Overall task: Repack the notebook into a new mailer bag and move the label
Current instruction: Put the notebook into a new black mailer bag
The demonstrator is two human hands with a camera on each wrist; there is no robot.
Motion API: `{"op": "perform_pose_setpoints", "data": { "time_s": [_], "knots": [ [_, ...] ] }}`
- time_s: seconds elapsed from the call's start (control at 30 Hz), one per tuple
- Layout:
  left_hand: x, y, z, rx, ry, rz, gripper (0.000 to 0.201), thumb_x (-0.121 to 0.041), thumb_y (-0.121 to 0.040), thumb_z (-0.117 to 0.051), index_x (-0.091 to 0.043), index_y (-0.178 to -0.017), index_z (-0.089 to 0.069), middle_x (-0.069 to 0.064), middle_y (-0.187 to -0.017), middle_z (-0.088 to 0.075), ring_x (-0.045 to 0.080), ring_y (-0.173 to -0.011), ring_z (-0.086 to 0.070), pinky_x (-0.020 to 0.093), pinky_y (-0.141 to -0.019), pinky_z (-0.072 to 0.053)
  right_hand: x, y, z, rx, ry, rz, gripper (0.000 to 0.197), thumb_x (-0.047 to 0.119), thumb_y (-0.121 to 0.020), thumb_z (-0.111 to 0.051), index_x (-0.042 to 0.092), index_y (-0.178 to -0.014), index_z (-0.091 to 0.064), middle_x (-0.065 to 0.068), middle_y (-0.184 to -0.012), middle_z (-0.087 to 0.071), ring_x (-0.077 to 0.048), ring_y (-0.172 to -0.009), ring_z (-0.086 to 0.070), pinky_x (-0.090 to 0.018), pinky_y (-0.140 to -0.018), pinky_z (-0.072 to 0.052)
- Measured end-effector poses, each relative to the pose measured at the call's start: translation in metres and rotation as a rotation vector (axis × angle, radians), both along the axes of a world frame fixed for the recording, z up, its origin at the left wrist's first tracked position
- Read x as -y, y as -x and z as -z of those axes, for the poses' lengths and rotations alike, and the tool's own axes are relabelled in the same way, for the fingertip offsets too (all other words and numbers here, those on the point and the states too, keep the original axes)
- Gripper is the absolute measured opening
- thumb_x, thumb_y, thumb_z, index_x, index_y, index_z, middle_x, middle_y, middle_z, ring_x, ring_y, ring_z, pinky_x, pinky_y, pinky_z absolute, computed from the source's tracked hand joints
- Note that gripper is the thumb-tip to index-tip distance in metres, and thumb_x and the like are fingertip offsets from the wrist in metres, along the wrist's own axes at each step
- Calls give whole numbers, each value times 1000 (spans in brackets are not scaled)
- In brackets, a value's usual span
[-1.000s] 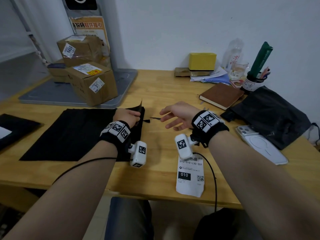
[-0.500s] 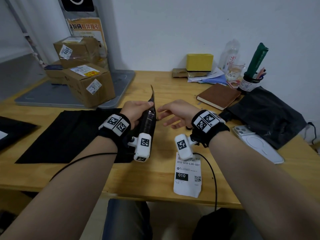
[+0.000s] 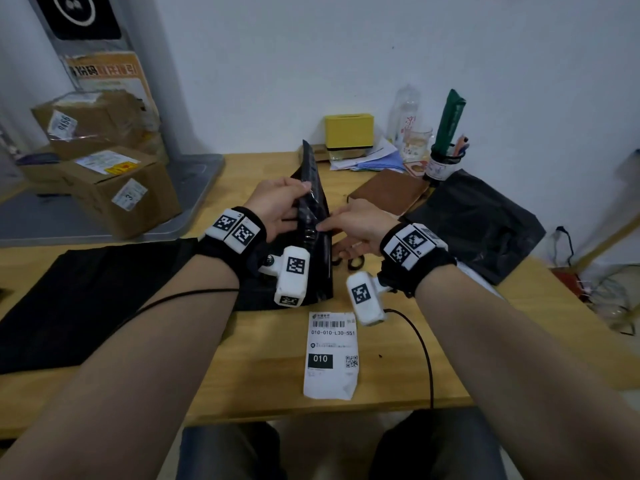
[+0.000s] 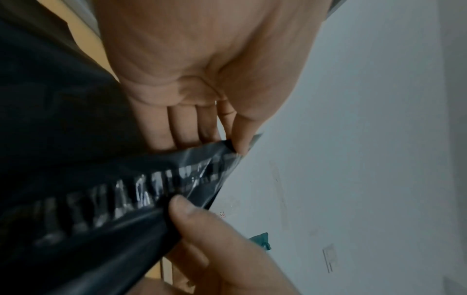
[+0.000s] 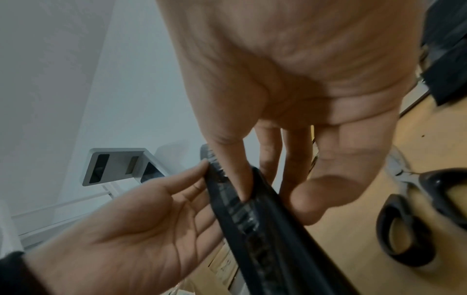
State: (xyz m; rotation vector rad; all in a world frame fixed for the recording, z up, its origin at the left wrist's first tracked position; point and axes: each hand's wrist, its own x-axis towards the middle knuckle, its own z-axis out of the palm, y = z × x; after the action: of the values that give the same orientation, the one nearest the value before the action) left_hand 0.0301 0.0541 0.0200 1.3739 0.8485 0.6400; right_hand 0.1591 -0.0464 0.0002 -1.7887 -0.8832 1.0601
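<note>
My left hand (image 3: 280,202) pinches the raised mouth edge of the new black mailer bag (image 3: 313,244), thumb against fingers (image 4: 237,139). The rest of the bag lies flat on the table to the left. The thumb of my right hand (image 3: 346,220) is tucked into the bag's mouth (image 5: 255,199), with the fingers (image 5: 295,159) outside the near layer. The brown notebook (image 3: 388,195) lies closed behind my right hand. A white shipping label (image 3: 330,355) rests near the front edge.
The crumpled old black bag (image 3: 474,223) sits at the right. Black-handled scissors (image 5: 404,219) lie under my right hand. Cardboard boxes (image 3: 121,192) stand at the back left. A yellow box (image 3: 349,135), a bottle, a glass and a pen cup line the wall.
My left hand raised the bag's end from the table to upright. My right hand closed in from the right and slid its thumb into the mouth.
</note>
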Motion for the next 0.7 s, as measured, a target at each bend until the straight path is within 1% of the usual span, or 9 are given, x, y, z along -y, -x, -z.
{"op": "perform_pose_setpoints", "data": {
  "time_s": [0.07,0.13,0.23,0.3,0.37,0.43,0.5,0.6,0.7],
  "knots": [
    [-2,-4,-7,29,-30,-41,10,-21,-95,-62,-20,-88,-56,6,-89,-72,28,-86,-72,44,-84,-55,4,-8,-1,-34,-24,54,30,16,-89,-76,-3,-111,-68,-18,-101,-75,-27,-61,-65,-34,-60,-57],
    [-4,-6,-14,67,-30,-72,8,-19,-96,-59,-17,-90,-55,9,-95,-72,29,-90,-72,44,-77,-60,6,-14,-1,-16,-43,109,21,13,-90,-74,-1,-103,-67,-16,-87,-65,-25,-55,-54,-33,-55,-51],
    [-7,-6,-23,134,6,-74,4,-16,-97,-57,-12,-97,-58,10,-92,-70,26,-79,-73,38,-62,-60,7,-25,-3,141,-33,162,12,13,-90,-70,3,-87,-63,-11,-67,-53,-19,-42,-34,-24,-42,-31],
    [-8,-7,-27,188,12,-95,6,-13,-96,-55,-10,-94,-60,7,-79,-66,23,-69,-70,37,-61,-59,5,-30,-8,143,-41,197,14,13,-95,-64,0,-98,-68,-9,-56,-59,-17,-37,-34,-21,-39,-30],
    [-10,-6,-32,258,14,-137,8,-10,-92,-53,-11,-88,-60,4,-71,-63,22,-65,-67,38,-64,-60,0,-30,-18,57,-87,241,16,16,-102,-54,5,-109,-64,-10,-61,-69,-18,-35,-47,-23,-39,-42],
    [-15,-3,-36,312,13,-171,10,-10,-89,-51,-11,-89,-61,4,-71,-65,23,-68,-65,39,-65,-60,-11,-31,-28,23,-231,294,9,20,-105,-50,17,-107,-58,-10,-82,-77,-20,-45,-59,-32,-50,-56],
    [-22,3,-39,389,21,-199,12,-10,-89,-51,-10,-96,-61,6,-81,-66,23,-71,-67,42,-66,-60,-28,-38,-36,173,-451,333,8,19,-103,-54,21,-98,-59,-10,-102,-76,-16,-59,-60,-35,-62,-55],
    [-33,12,-37,478,15,-234,22,-10,-91,-50,-5,-111,-60,9,-101,-70,25,-85,-73,45,-75,-60,-48,-41,-49,342,-697,348,10,12,-99,-57,18,-96,-64,-3,-99,-73,-12,-86,-68,-25,-80,-55],
    [-44,16,-23,468,53,-289,34,-13,-92,-52,-2,-125,-54,16,-113,-68,32,-91,-74,44,-74,-60,-64,-42,-47,356,-748,307,11,9,-99,-57,14,-98,-66,-1,-92,-71,-9,-85,-67,-14,-73,-49]
  ]
}}
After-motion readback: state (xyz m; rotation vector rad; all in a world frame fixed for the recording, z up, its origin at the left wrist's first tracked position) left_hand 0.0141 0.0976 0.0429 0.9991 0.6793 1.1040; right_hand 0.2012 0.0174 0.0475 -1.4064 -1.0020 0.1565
